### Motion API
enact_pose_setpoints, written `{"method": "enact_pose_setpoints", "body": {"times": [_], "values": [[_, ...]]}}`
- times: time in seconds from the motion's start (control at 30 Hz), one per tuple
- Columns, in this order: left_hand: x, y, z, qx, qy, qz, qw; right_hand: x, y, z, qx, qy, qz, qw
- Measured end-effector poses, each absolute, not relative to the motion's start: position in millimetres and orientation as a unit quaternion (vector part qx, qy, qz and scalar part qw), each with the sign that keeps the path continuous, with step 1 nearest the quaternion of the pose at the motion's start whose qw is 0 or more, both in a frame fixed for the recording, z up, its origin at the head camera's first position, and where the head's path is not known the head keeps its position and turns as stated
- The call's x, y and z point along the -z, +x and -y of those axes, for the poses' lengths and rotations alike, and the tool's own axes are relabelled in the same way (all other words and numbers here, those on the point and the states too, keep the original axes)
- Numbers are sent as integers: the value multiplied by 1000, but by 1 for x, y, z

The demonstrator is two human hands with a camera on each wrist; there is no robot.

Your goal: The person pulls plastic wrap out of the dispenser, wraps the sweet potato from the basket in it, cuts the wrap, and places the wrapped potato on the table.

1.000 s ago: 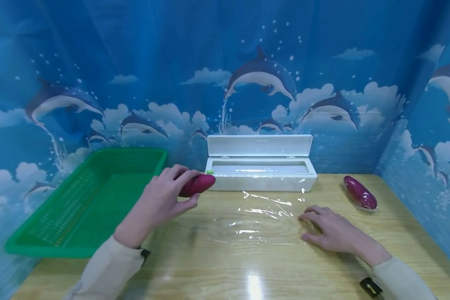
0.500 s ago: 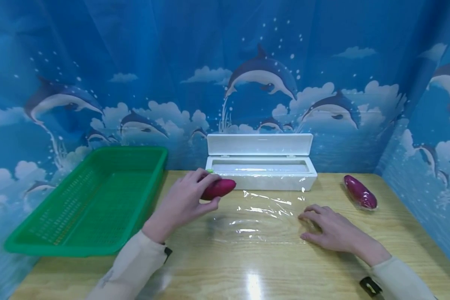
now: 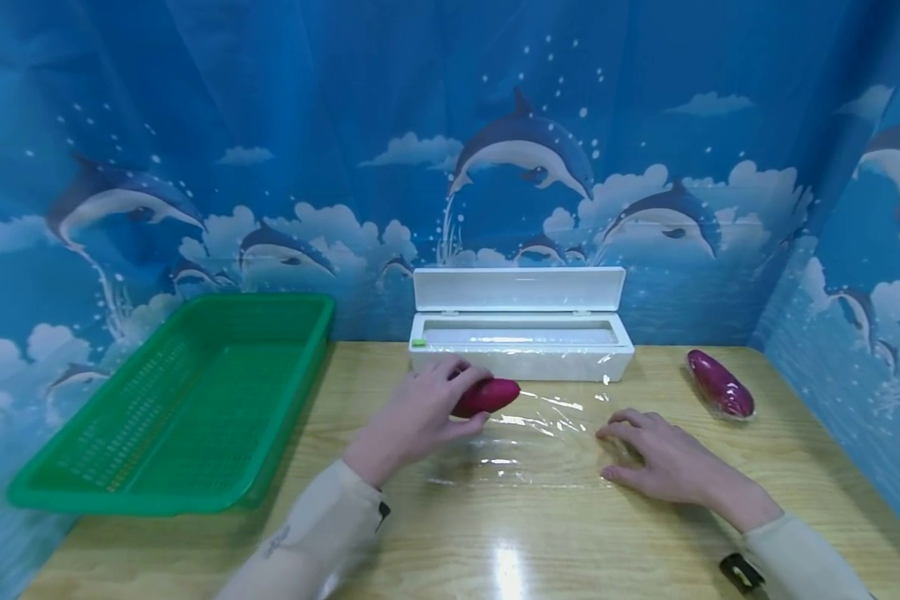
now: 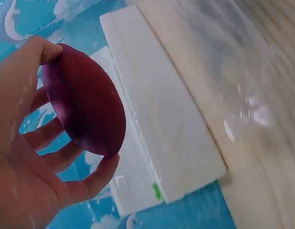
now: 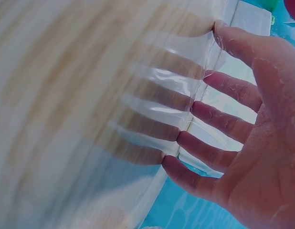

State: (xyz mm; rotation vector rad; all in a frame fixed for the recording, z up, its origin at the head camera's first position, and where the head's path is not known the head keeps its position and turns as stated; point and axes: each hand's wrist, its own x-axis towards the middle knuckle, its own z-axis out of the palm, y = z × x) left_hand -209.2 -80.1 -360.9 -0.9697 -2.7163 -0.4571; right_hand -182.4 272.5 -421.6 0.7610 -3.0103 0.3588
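Observation:
My left hand (image 3: 423,417) grips a purple-red sweet potato (image 3: 491,397) above the film, just in front of the white box. In the left wrist view, the sweet potato (image 4: 85,102) is pinched at its two ends between thumb and fingers. Clear cling film (image 3: 528,462) stretches from the box's front over the wooden table. At the film's right edge, my right hand (image 3: 663,462) rests with its fingertips down. The right wrist view shows these fingers (image 5: 224,119) spread and fairly straight, their tips touching the film and tabletop.
A long white cling film box (image 3: 525,365) stands at the back with its lid up and a small green piece at its left end. A film-wrapped purple sweet potato (image 3: 720,386) lies at the right. On the left is a green plastic basket (image 3: 120,502).
My left hand has carried the sweet potato from beside the basket rightward and slightly toward me, over the film. My right hand has stayed in place.

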Motion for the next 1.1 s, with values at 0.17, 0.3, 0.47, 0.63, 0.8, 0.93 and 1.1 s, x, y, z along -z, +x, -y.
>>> {"method": "enact_pose_setpoints", "body": {"times": [0.17,0.3,0.47,0.63,0.8,0.93,1.1], "values": [[367,-213,63,153,-335,925,88,422,-183,-272,-116,243,963,5],[372,-217,52,152,-336,927,73,423,-184,-273,-116,247,962,14],[378,-221,41,139,-338,929,66,423,-183,-273,-115,247,962,19],[385,-224,29,126,-339,931,51,423,-184,-272,-114,242,964,7],[389,-225,19,116,-340,932,43,424,-185,-272,-112,240,964,2],[393,-228,11,101,-335,936,37,424,-185,-272,-111,239,965,1],[399,-232,5,88,-333,938,34,423,-185,-273,-111,241,964,4]]}}
